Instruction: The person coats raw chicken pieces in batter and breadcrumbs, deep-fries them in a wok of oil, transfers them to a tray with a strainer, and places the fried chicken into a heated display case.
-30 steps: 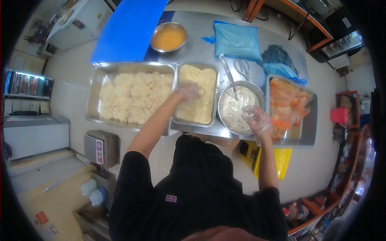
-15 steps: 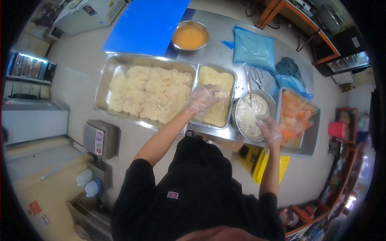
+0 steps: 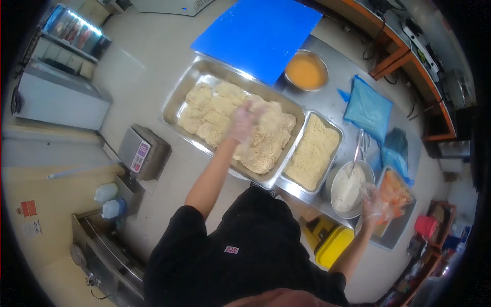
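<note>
My left hand [image 3: 244, 124], in a clear glove and smeared by motion, is over the large steel tray [image 3: 180, 92] of crumb-coated pieces [image 3: 209, 123]. A blurred coated piece [image 3: 271, 122] is at its fingertips; whether the fingers grip it I cannot tell. To the right is a smaller steel tray of pale crumbs [image 3: 313, 151]. My gloved right hand [image 3: 370, 205] hovers between the right rim of a metal bowl of white batter [image 3: 348, 190] and a grey tub [image 3: 393, 236]. Its fingers look loosely apart, with nothing visible in them. A metal-handled utensil [image 3: 356, 151] leans in the batter.
Behind the trays are a blue board [image 3: 255, 36] and a bowl of orange liquid [image 3: 307, 71]. Blue bags [image 3: 368, 110] and scissors [image 3: 365, 140] lie at the right. Orange contents in clear plastic [image 3: 394, 192] sit in the tub. A scale [image 3: 139, 153] stands at left.
My left hand has moved from the small crumb tray to the large tray. My right hand has left the batter for the bowl's right side. The view has turned and shifted.
</note>
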`<move>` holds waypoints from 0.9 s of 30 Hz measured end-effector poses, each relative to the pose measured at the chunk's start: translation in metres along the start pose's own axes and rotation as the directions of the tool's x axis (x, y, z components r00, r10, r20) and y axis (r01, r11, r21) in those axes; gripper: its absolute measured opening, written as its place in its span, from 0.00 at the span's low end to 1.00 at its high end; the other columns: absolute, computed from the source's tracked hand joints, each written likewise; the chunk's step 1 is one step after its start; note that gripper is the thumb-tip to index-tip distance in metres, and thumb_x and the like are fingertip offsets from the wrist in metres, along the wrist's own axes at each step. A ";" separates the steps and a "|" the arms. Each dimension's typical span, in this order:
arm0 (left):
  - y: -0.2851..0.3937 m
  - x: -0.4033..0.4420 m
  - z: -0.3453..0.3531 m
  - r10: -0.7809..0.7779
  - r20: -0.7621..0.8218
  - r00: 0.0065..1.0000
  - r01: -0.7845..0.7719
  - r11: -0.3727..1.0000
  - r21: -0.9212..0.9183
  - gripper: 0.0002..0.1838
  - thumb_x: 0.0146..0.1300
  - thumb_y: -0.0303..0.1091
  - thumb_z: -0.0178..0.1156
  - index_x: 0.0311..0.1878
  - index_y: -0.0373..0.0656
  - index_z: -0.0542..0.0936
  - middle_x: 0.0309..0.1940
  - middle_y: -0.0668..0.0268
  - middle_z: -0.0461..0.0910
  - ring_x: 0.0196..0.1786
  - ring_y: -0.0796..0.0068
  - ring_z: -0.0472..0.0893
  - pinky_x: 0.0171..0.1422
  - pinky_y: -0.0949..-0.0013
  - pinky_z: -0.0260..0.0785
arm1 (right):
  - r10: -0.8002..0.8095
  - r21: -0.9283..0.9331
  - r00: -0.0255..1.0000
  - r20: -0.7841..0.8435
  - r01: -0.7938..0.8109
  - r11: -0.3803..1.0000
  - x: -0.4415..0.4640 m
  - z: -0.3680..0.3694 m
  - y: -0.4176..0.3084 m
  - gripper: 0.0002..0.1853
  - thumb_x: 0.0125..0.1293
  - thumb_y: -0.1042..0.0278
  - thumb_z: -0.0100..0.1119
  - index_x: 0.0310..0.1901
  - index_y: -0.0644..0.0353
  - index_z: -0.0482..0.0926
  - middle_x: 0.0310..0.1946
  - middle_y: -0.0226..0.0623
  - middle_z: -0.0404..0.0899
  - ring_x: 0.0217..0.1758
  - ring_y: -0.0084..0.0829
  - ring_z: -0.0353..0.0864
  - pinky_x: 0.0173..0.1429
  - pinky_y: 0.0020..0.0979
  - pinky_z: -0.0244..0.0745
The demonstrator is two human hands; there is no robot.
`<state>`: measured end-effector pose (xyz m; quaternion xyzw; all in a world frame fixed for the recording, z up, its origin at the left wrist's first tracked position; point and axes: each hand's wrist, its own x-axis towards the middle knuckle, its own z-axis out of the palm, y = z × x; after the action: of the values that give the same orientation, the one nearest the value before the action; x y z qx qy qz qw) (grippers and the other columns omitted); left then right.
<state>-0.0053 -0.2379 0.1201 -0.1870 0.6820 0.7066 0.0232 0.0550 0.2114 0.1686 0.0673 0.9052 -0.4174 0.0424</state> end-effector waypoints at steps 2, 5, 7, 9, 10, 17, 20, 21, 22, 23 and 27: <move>-0.009 0.023 -0.053 -0.046 -0.211 0.976 0.086 0.979 0.184 0.39 0.56 0.54 0.62 0.61 0.32 0.66 0.40 0.65 0.78 0.39 0.79 0.76 0.43 0.77 0.70 | 0.010 -0.026 1.000 -0.016 -0.010 1.000 0.001 0.000 0.000 0.13 0.56 0.72 0.62 0.44 0.61 0.78 0.38 0.31 0.80 0.43 0.23 0.75 0.50 0.25 0.69; -0.028 0.067 -0.116 0.100 -0.299 0.949 -0.040 0.979 0.200 0.33 0.59 0.53 0.60 0.58 0.34 0.71 0.43 0.64 0.79 0.42 0.78 0.76 0.45 0.73 0.69 | 0.017 -0.018 0.999 -0.044 -0.018 1.000 0.002 -0.002 0.005 0.13 0.56 0.72 0.62 0.45 0.62 0.78 0.39 0.32 0.79 0.43 0.24 0.76 0.49 0.25 0.69; -0.064 0.121 -0.163 0.177 -0.212 0.961 -0.193 0.980 -0.056 0.27 0.61 0.51 0.58 0.53 0.36 0.76 0.41 0.66 0.79 0.42 0.78 0.75 0.44 0.70 0.69 | 0.026 0.077 0.999 -0.047 -0.022 0.997 0.000 0.000 0.006 0.13 0.56 0.72 0.62 0.44 0.62 0.77 0.39 0.32 0.79 0.42 0.24 0.76 0.48 0.25 0.70; -0.083 0.164 -0.196 0.151 -0.283 0.947 -0.146 0.989 0.039 0.21 0.63 0.45 0.56 0.49 0.37 0.78 0.41 0.66 0.80 0.41 0.73 0.77 0.42 0.68 0.70 | 0.053 0.069 0.998 -0.026 -0.051 0.996 -0.004 0.006 0.006 0.13 0.56 0.73 0.62 0.44 0.62 0.78 0.39 0.33 0.79 0.42 0.24 0.76 0.47 0.25 0.70; -0.081 0.178 -0.209 0.180 -0.323 0.929 0.011 0.859 0.512 0.19 0.63 0.43 0.56 0.50 0.38 0.78 0.42 0.63 0.80 0.42 0.70 0.78 0.43 0.67 0.71 | 0.064 0.059 0.998 -0.019 -0.062 0.996 -0.005 0.007 0.004 0.13 0.56 0.73 0.62 0.44 0.61 0.78 0.39 0.33 0.79 0.42 0.24 0.77 0.47 0.25 0.71; -0.071 0.144 -0.163 0.528 -0.344 0.777 0.157 0.366 0.917 0.20 0.62 0.37 0.53 0.55 0.39 0.73 0.49 0.54 0.77 0.52 0.54 0.77 0.58 0.57 0.68 | 0.022 -0.342 1.000 -0.006 -0.022 0.939 -0.008 0.016 0.004 0.18 0.56 0.59 0.60 0.48 0.57 0.78 0.43 0.40 0.79 0.48 0.36 0.77 0.54 0.34 0.69; -0.066 0.111 -0.109 0.420 -0.084 0.904 -0.268 0.707 0.654 0.21 0.65 0.42 0.50 0.56 0.38 0.72 0.46 0.61 0.77 0.44 0.67 0.78 0.45 0.67 0.71 | 0.034 -0.360 0.992 -0.119 -0.075 0.930 -0.008 0.025 0.058 0.24 0.57 0.52 0.59 0.51 0.57 0.76 0.44 0.44 0.78 0.47 0.43 0.77 0.53 0.39 0.70; -0.033 0.080 -0.064 0.280 -0.181 0.943 -0.220 0.931 0.290 0.22 0.67 0.45 0.48 0.56 0.39 0.71 0.44 0.64 0.78 0.40 0.72 0.79 0.39 0.71 0.73 | 0.162 -0.312 0.972 -0.169 -0.208 0.927 -0.005 0.027 0.042 0.26 0.56 0.52 0.61 0.54 0.57 0.73 0.47 0.46 0.78 0.50 0.44 0.77 0.54 0.39 0.70; -0.021 0.062 -0.034 0.220 -0.095 0.971 -0.186 0.941 0.281 0.22 0.68 0.45 0.48 0.56 0.39 0.71 0.42 0.65 0.77 0.39 0.74 0.79 0.37 0.73 0.72 | 0.139 -0.107 0.972 -0.189 -0.161 0.981 -0.003 0.030 0.046 0.29 0.55 0.53 0.62 0.57 0.56 0.70 0.48 0.47 0.78 0.53 0.46 0.76 0.56 0.39 0.69; -0.009 0.044 -0.004 0.159 -0.007 0.987 -0.150 0.948 0.280 0.21 0.68 0.46 0.48 0.56 0.40 0.71 0.41 0.66 0.77 0.37 0.76 0.78 0.35 0.75 0.71 | 0.181 -0.078 0.953 -0.242 -0.205 0.976 0.003 0.038 0.066 0.30 0.55 0.54 0.62 0.59 0.56 0.69 0.49 0.48 0.77 0.54 0.46 0.75 0.57 0.39 0.68; -0.003 -0.034 0.098 0.078 0.543 0.836 -0.107 0.994 0.023 0.19 0.68 0.47 0.48 0.51 0.42 0.75 0.37 0.67 0.77 0.31 0.80 0.78 0.32 0.77 0.69 | 0.176 -0.151 0.876 -0.449 -0.269 0.951 0.018 0.049 0.049 0.33 0.54 0.59 0.62 0.62 0.54 0.65 0.56 0.49 0.71 0.59 0.48 0.70 0.62 0.40 0.65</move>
<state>0.0041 -0.1350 0.1278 0.0537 0.6742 0.7129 0.1852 0.0459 0.2069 0.0980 0.2570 0.9169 -0.2872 -0.1036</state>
